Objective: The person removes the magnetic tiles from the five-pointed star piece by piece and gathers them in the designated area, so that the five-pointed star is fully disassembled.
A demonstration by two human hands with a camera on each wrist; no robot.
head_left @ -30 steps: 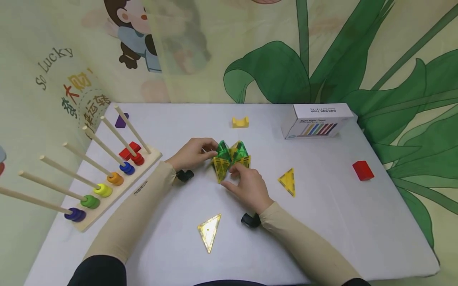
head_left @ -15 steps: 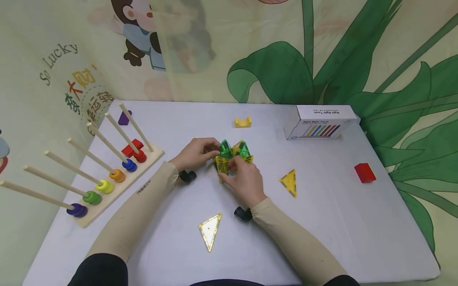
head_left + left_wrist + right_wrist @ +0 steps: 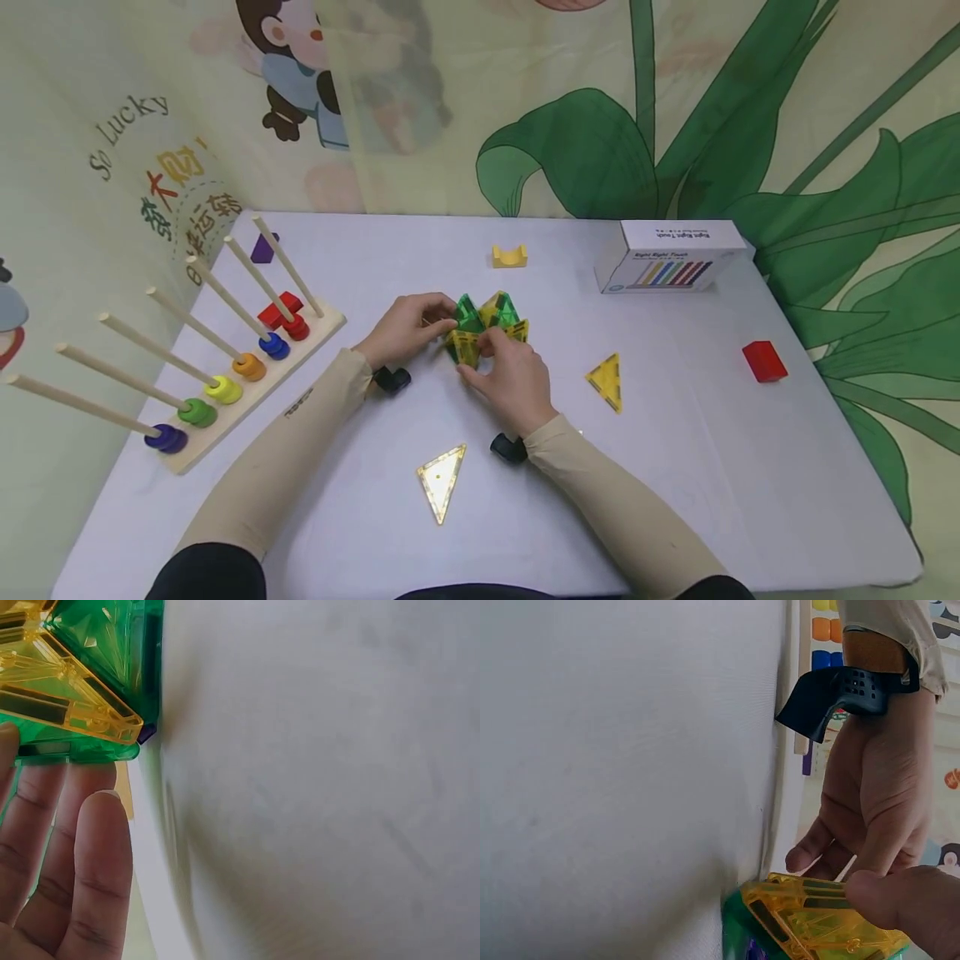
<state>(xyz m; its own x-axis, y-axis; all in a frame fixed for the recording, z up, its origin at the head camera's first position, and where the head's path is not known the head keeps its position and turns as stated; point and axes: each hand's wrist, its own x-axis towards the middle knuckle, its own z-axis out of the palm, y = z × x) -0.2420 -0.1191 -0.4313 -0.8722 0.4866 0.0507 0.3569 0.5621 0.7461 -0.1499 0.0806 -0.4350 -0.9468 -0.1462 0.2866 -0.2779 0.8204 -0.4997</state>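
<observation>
Centrally: two hands on a cluster of translucent tiles

Both hands, as I follow them remotely, meet at a cluster of green and yellow tiles [image 3: 500,311] near the middle of the table [image 3: 795,492]. The left hand [image 3: 408,327], fingers bent, holds the cluster's left side; the left wrist view shows me its fingertips against a green tile [image 3: 90,748]. The right hand [image 3: 517,379], partly closed, pinches a yellow tile [image 3: 467,350] on the near side between thumb and index finger; in the right wrist view I see that thumb lying on the yellow frame. I cannot tell how the tiles join beneath the fingers.

Just outside the grip, a black camera sits at each wrist. Two loose yellow triangles lie flat: one [image 3: 441,483] nearer the person, the other [image 3: 604,382] to the right of the right hand. Beyond the cluster stands a yellow arch block [image 3: 509,257].

At left I note a wooden peg rack [image 3: 247,398] with coloured rings; behind it are a red block [image 3: 280,309] and a purple block [image 3: 264,248]. Far right: a white box [image 3: 671,257] and a red cuboid [image 3: 765,362]. A leaf-printed backdrop [image 3: 570,150] rises behind.
</observation>
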